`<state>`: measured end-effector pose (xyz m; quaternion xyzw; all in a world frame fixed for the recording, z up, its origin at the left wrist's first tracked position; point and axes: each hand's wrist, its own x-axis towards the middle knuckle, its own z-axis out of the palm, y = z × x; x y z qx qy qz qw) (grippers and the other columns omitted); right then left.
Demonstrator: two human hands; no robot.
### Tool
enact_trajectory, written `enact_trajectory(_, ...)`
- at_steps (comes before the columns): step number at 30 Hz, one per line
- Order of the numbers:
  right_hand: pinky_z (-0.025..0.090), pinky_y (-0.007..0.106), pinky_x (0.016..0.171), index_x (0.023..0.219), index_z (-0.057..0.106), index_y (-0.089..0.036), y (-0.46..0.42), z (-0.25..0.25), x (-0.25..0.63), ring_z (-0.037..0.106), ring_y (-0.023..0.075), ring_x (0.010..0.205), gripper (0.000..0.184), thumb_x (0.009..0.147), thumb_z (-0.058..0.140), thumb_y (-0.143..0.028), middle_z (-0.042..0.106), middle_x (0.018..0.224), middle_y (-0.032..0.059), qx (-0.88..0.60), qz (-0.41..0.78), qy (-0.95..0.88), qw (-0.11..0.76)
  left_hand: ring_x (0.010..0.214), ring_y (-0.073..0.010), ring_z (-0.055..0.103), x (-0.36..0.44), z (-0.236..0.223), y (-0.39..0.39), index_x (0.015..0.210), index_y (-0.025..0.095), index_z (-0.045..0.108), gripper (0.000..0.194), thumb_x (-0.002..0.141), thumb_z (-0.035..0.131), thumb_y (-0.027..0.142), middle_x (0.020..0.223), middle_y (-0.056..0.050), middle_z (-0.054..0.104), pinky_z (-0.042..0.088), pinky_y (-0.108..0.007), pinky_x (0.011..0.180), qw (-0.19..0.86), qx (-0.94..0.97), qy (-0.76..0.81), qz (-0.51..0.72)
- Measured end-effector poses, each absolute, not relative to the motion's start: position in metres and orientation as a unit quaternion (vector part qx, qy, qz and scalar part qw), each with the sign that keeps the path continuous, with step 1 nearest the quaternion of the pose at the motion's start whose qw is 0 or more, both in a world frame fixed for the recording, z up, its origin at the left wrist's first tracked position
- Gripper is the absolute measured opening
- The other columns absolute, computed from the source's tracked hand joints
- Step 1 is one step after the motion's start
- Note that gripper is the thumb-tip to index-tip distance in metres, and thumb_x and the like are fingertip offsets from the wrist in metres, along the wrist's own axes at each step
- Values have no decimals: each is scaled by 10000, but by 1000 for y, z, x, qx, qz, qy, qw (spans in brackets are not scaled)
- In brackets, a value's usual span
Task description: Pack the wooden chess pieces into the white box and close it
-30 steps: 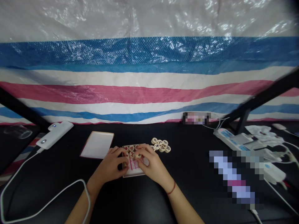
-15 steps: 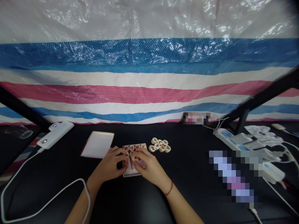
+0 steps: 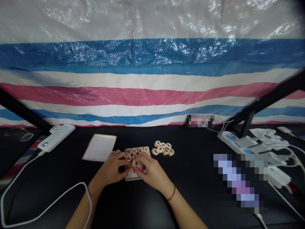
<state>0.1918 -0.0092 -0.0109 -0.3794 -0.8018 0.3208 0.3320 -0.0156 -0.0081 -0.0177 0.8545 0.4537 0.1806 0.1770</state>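
Note:
A shallow white box holds Chinese chess pieces with red characters, such as the piece in its back row. Over the box's middle, my right hand pinches a cream Chinese chess piece with a dark character. My left hand is at the box's left side, thumb and forefinger closed round another piece, which is mostly hidden. A pink ribbon lies in the box, partly covered by my right fingers. Right of the box, several black-character pieces stand in short stacks.
The box lid lies inside-up to the left. A white power bank with a looping cable sits farther left. On the right are a power strip, chargers and cords. A striped plastic sheet hangs behind the black table.
My right hand has moved the held piece slightly left and down, tilting its face more upward. My left hand has stayed nearly still.

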Motion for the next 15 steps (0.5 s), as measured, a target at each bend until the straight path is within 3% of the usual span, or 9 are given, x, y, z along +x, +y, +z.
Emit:
enact_trajectory(8, 492, 261, 818, 938, 634, -227, -15, -19, 184, 633, 165, 924, 133, 825, 660, -161, 665, 1022, 20, -395, 260, -835, 281, 784, -175, 557, -19, -20, -4, 821, 211, 625, 143, 869, 491, 196, 785, -11, 622, 396, -329, 759, 163, 812, 507, 239)
enact_trajectory(15, 470, 249, 754, 946, 664, -217, -18, -23, 176, 634, 159, 866, 105, 844, 672, -244, 676, 1002, 10, -400, 209, -861, 234, 761, -174, 588, -21, -27, -2, 887, 231, 641, 140, 891, 503, 254, 782, -1, 645, 412, -321, 746, 138, 795, 532, 257)
